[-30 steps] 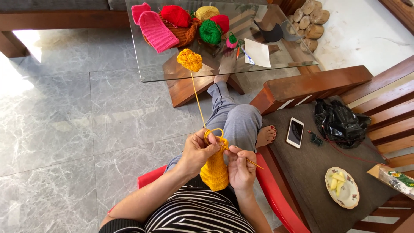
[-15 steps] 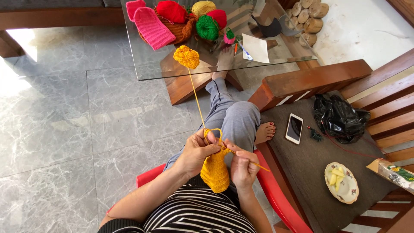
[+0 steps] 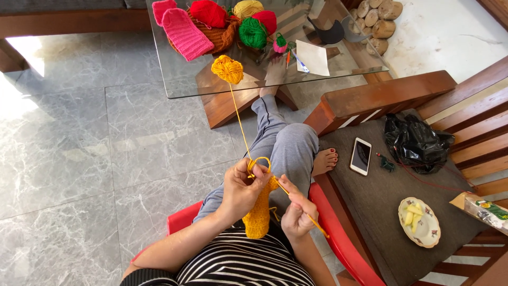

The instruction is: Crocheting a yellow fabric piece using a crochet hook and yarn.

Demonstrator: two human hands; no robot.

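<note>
Right hand [image 3: 297, 214] lower now — hook [image 3: 304, 212] near knitted piece's [image 3: 258, 214] edge

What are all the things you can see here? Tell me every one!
Crochet piece: one, yellow, held in the left hand.
Hook: one, yellow-orange, in the right hand.
Yarn ball: one, yellow, on the glass table, strand running to the hands.
Glass table: one, clear, ahead.
Basket: one, brown, on the table, holding red, yellow and green yarn.
Knit strips: two, pink, on the table.
Paper: one, white, on the table.
Phone: one, white-edged, on the bench cushion.
Bag: one, black, on the bench.
Plate: one, patterned, with yellow pieces, on the bench.
Chair: one, red, under the person.
Left hand: one.
Right hand: one.
</note>
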